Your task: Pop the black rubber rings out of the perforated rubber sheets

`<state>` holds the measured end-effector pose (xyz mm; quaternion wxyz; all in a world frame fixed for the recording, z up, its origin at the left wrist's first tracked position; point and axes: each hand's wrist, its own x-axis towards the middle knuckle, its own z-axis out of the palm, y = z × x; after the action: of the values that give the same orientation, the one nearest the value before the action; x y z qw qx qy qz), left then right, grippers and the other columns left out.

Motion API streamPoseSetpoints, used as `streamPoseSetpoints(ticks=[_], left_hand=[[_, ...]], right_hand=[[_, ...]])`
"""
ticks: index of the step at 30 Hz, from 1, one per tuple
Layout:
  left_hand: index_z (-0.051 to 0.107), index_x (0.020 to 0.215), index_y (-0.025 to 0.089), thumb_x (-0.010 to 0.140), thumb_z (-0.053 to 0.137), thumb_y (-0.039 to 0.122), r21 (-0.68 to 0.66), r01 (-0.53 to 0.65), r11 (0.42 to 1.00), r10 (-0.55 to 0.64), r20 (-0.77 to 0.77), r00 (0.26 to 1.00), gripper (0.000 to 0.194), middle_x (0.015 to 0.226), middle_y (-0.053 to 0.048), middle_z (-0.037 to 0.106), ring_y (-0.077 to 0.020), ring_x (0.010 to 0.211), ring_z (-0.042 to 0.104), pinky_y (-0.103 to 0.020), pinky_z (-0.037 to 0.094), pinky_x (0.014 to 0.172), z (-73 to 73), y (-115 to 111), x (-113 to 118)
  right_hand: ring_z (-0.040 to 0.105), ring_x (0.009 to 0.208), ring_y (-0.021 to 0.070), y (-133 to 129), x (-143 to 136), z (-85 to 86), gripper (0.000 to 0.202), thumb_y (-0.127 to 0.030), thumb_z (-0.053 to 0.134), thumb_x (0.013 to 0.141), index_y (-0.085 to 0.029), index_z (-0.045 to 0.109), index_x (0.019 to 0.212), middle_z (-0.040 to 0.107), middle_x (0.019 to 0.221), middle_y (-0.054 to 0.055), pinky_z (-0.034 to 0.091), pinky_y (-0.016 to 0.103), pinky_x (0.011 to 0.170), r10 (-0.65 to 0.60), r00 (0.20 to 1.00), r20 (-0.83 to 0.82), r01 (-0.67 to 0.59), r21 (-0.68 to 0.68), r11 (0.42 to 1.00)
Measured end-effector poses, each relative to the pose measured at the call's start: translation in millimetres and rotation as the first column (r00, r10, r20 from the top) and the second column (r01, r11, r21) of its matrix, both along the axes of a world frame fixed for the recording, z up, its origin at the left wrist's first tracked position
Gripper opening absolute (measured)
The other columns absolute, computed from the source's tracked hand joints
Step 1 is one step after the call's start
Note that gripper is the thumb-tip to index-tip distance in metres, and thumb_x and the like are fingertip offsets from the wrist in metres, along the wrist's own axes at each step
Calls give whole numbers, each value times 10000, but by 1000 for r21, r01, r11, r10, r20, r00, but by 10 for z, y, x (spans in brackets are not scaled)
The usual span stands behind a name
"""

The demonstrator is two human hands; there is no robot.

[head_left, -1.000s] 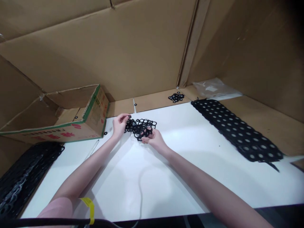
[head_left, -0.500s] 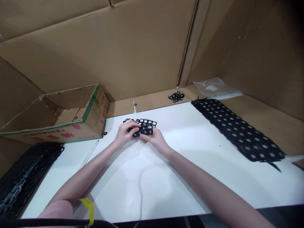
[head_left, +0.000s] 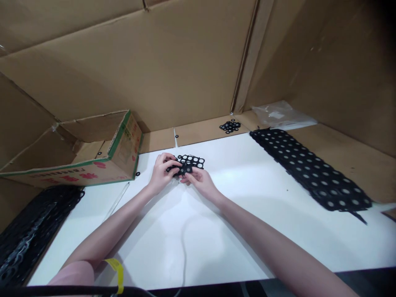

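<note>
Between my two hands is a small black sheet of joined rings (head_left: 185, 169), its holes filled with grey discs. My left hand (head_left: 161, 172) pinches it at its left part with thumb and fingers. My right hand (head_left: 199, 181) grips its lower right edge, thumb on top. Just behind it on the white table lies a black lattice with open round holes (head_left: 195, 160), partly covered by the held piece and my left fingers. What lies under the fingers is hidden.
An open cardboard box (head_left: 125, 152) stands at left, with stacked black sheets (head_left: 34, 231) before it. A long black sheet with grey discs (head_left: 309, 169) lies at right. Loose black rings (head_left: 229, 126) and a clear plastic bag (head_left: 281, 114) lie at the back. Cardboard walls surround the white table (head_left: 235, 243).
My right hand has shifted slightly left along the held black sheet, and less of the sheet shows between my hands. My left hand stays nearly in place.
</note>
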<state>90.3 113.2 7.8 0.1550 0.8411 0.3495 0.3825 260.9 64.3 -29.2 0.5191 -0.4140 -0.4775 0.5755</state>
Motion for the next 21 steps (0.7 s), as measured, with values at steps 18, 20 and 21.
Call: streamPoseSetpoints(ticks=[18, 20, 21], left_hand=[[611, 779, 194, 882, 446, 151, 69, 14, 998, 3, -230, 973, 199, 787, -28, 691, -182, 759, 599, -409, 308, 884, 58, -179, 205], [619, 747, 191, 861, 454, 147, 23, -16, 1000, 20, -165, 986, 205, 747, -22, 678, -179, 736, 588, -409, 318, 885, 13, -168, 229], [627, 737, 188, 843, 474, 155, -33, -35, 999, 31, -111, 993, 189, 737, -21, 674, -179, 729, 585, -398, 339, 867, -14, -150, 238]], right_hand=[[664, 703, 188, -79, 7, 57, 290, -432, 608, 784, -156, 642, 703, 693, 699, 35, 523, 290, 661, 35, 994, 102, -44, 89, 995], [673, 716, 194, -75, 6, 69, 304, -446, 624, 772, -151, 657, 707, 703, 714, 44, 533, 300, 678, 45, 996, 74, -51, 82, 995], [676, 723, 196, -74, 5, 74, 312, -454, 632, 766, -149, 665, 709, 708, 722, 50, 537, 306, 689, 50, 997, 65, -55, 80, 995]])
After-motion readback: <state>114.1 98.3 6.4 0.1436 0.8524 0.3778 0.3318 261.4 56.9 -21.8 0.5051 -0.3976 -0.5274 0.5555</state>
